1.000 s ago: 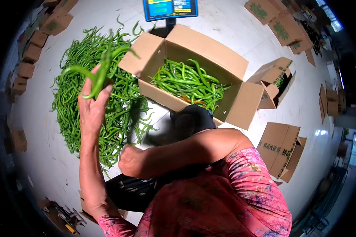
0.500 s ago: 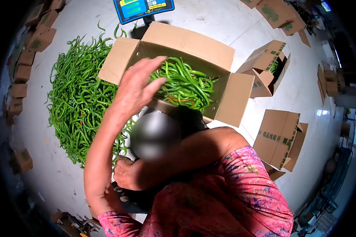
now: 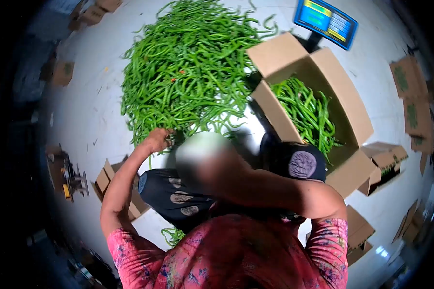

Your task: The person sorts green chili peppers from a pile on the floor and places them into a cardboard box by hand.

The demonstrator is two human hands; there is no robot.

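left hand (image 3: 157,140) at green peppers (image 3: 197,58), fingers curled, i cannot tell on what; right hand (image 3: 216,166) blurred, fingers unreadable

Long grn peppers (image 3: 193,62) piled on flr (image 3: 96,106); some in box (image 3: 343,96)

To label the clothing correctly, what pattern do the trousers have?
Dark trousers with pale rounded motifs; clearest on the right knee, head view.

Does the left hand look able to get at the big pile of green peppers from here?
Most likely yes: the left hand is right at the near edge of the green pepper pile, and I see nothing standing between them.
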